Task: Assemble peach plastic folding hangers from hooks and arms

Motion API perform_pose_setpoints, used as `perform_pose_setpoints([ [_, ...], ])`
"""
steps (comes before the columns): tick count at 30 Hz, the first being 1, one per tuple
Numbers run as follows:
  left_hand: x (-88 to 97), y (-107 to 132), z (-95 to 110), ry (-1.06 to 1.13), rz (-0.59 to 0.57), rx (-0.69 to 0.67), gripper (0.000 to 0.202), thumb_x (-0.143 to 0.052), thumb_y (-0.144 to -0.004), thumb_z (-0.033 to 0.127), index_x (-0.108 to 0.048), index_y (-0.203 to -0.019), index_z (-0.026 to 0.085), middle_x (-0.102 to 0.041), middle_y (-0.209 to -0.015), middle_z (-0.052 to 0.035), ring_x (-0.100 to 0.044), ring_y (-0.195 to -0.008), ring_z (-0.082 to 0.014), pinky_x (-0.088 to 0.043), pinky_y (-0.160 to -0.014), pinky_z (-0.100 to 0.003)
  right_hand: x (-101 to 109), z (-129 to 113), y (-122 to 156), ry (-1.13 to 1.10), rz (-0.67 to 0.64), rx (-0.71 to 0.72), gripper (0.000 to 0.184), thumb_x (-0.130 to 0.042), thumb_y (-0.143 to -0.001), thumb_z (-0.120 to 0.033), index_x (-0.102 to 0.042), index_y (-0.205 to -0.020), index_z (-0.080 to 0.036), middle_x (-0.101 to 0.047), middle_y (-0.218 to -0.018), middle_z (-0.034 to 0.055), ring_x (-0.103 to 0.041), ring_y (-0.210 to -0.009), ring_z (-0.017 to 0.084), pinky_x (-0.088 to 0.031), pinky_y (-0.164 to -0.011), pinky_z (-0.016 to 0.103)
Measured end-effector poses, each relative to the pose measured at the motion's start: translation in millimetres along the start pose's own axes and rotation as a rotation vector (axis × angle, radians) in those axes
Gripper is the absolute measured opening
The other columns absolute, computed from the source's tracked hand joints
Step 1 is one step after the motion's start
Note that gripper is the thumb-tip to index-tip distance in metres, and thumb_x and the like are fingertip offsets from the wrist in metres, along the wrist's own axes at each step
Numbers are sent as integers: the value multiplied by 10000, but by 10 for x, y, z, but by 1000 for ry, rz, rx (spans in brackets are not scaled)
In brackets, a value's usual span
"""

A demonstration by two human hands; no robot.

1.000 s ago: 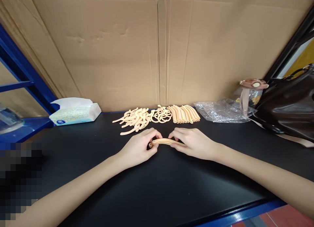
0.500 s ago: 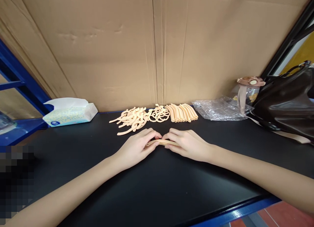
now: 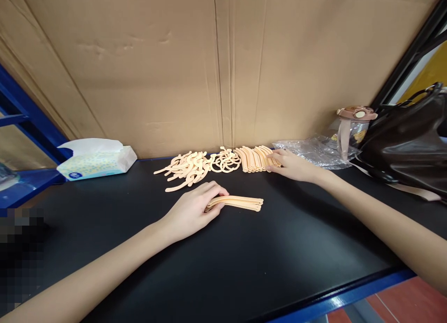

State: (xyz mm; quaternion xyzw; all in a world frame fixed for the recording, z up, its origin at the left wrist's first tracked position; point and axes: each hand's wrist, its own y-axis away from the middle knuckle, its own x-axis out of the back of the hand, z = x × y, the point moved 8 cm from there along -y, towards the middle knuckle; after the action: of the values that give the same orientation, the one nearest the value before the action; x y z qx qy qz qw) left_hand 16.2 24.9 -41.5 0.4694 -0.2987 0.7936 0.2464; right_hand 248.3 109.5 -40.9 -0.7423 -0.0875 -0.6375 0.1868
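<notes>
Open counter (image 3: 240, 271) fills the near middle between 2 forearms (image 3: 139, 250). A lane parts the held strips (image 3: 244, 202) from a far row of peach pieces (image 3: 253, 159), the right hand (image 3: 292, 166) at its right end; a cardboard wall (image 3: 157, 80) bars passage behind.

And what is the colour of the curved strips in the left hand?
The curved strips are pale peach, seen best in the head view.
</notes>
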Motion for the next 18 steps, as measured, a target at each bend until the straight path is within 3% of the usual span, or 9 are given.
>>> perform_pose_setpoints([
  [5,4,-3,8,-7,-10,5,168,-409,-934,269,-528,-1051,256,-560,-963,5,-504,-704,-121,-388,-575,-221,-69,40,3,-43,-14,12,517,-402,-909,-496,-472,-1299,-166,-469,-1310,158,-457,-1208,292,-368,-999,422],
  [18,-2,-20,13,-48,-10,1,190,-407,-933,268,-533,-1074,262,-562,-979,-2,-527,-756,-137,-405,-622,-236,-69,-89,-46,41,100,71,522,-270,-960,-474,-491,-1329,-178,-449,-1320,171,-400,-1247,309,-356,-999,491],
])
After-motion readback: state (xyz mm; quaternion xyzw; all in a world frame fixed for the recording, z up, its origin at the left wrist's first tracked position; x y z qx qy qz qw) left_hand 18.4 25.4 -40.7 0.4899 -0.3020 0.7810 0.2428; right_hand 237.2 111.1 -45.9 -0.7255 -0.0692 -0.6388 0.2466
